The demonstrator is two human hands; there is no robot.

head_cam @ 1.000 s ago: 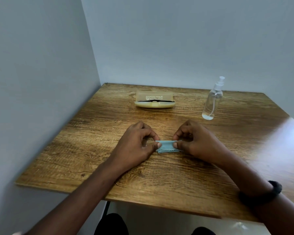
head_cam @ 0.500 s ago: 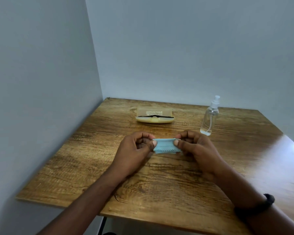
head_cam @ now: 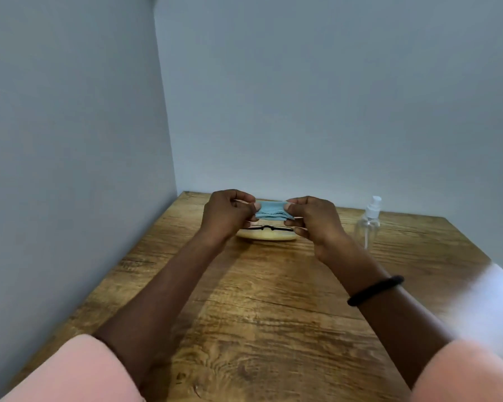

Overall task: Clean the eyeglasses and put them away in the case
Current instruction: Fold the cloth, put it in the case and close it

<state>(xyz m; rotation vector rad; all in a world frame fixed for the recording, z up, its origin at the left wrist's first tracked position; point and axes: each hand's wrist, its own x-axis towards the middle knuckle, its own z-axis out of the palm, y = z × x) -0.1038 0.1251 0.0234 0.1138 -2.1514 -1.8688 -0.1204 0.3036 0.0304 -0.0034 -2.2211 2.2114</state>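
Nearest, pink sleeves (head_cam: 79, 369) at the bottom corners, both forearms stretched out over the wooden table (head_cam: 273, 314); black band (head_cam: 375, 290) on the right wrist. Further out, both hands are lifted off the table w/ a small folded blue cloth (head_cam: 270, 213) held between them. Left hand (head_cam: 227, 216) grip: thumb & fingers pressed together on the cloth's left end. Right hand (head_cam: 314, 220) grip: same, pinching the right end. Cloth looks pulled flat-ish, several layers stacked.

Just beyond and below the hands, the eyeglasses (head_cam: 269, 228) lie folded in the open cream case (head_cam: 266, 235), dark frame showing above the tray's rim; lid is hidden behind the hands, so can't tell its angle. Clear spray bottle (head_cam: 368, 221) stands upright to the right, well apart from the case, near the far edge. Grey walls behind & on the left.

Step, as I read it: glasses already stowed, cloth being folded small enough to go in w/ them. Next move prob needs the cloth lowered onto the glasses w/o shifting the frame, then lid shut. Cloth is limp, so letting go of one end may let the folds spring open.
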